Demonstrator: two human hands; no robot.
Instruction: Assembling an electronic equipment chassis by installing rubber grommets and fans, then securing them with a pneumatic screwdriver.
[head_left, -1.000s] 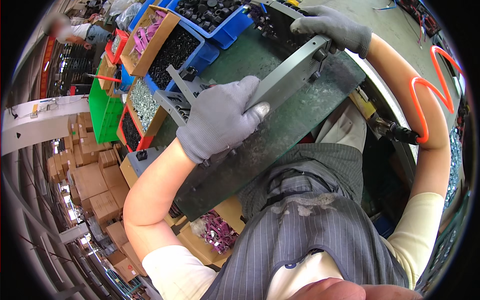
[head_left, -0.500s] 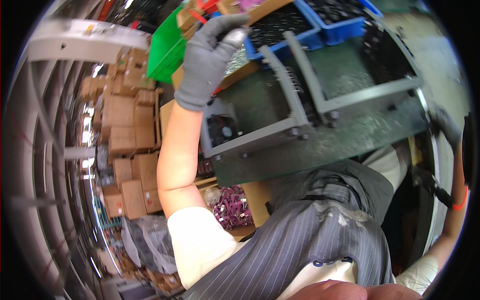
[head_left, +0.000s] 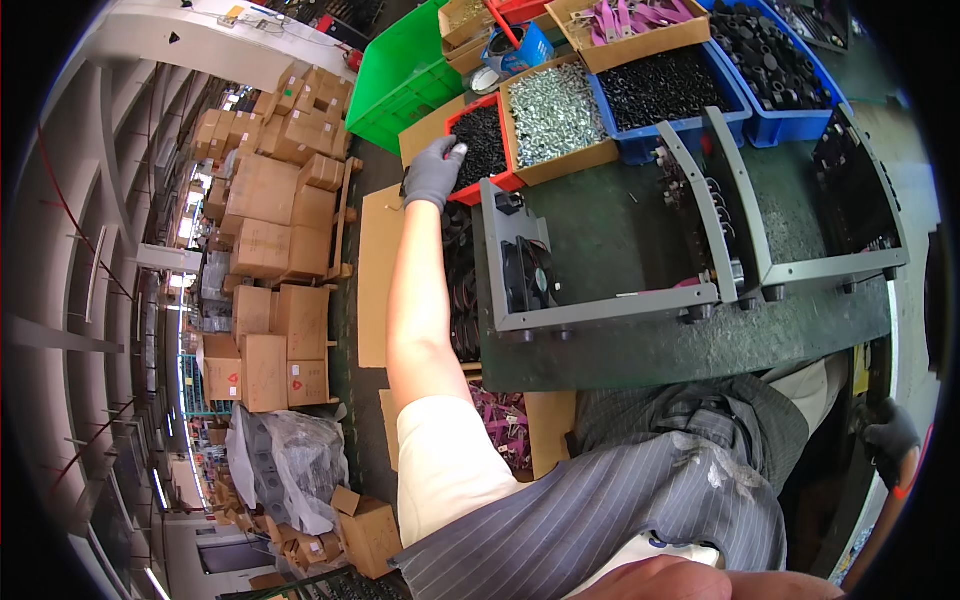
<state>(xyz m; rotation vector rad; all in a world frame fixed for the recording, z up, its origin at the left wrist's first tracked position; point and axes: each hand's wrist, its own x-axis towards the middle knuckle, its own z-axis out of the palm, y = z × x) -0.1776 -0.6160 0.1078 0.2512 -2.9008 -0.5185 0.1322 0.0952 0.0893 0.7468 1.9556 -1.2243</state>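
Observation:
My left hand (head_left: 435, 172), in a grey glove, is at the left edge of a red bin (head_left: 513, 180) of small black screws (head_left: 480, 146). Its fingers are bent together with the thumb; anything between them is too small to make out. Far to the right and low, my gloved right hand (head_left: 890, 436) is closed beside the table, around something dark that I cannot identify. Two grey metal frames stand on the dark green table (head_left: 640, 350): a left frame (head_left: 610, 309) with a black fan (head_left: 528, 275) inside, and a right frame (head_left: 830, 264) with dark parts and wires.
Behind the frames are a cardboard box (head_left: 570, 165) of silver screws, blue bins (head_left: 640, 148) of black parts, and a carton (head_left: 640, 53) of purple pieces. A green crate (head_left: 395, 75) stands at far left. Stacked cartons (head_left: 270, 195) fill the left side.
My left hand has come down from above the boxes to the red bin's edge. My right hand has moved nearer to me, beside the table. The whole view has shifted.

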